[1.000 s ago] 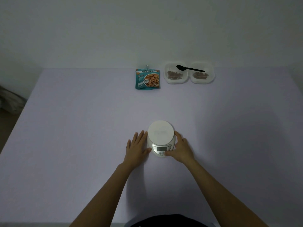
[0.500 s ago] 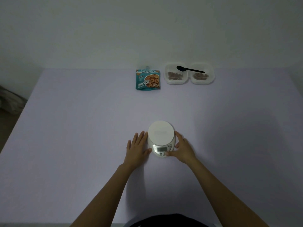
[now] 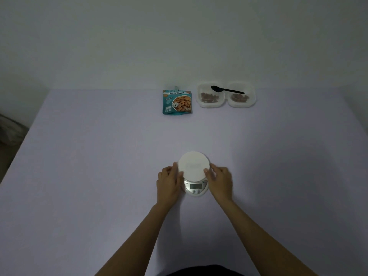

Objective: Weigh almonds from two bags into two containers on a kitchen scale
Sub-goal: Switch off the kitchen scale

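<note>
A white kitchen scale (image 3: 194,166) with a round plate and a small display stands on the pale purple table (image 3: 89,176) in front of me. My left hand (image 3: 168,182) grips its left side, thumb against the plate's rim. My right hand (image 3: 220,181), slightly blurred, grips its right side with fingertips at the plate's edge. At the far side, a teal bag of roasted almonds (image 3: 177,102) lies flat. Right of it stand two clear containers (image 3: 211,96) (image 3: 241,96), each holding some almonds. A black spoon (image 3: 227,90) lies across their rims.
A plain wall rises behind the table's far edge. At the left, past the table's edge, a dark bundle (image 3: 10,130) lies on the floor. Bare tabletop spreads between the scale and the bag.
Both hands slid forward along the scale's sides. The right hand left the button area near the display and now holds the plate's right edge. The scale has hardly moved.
</note>
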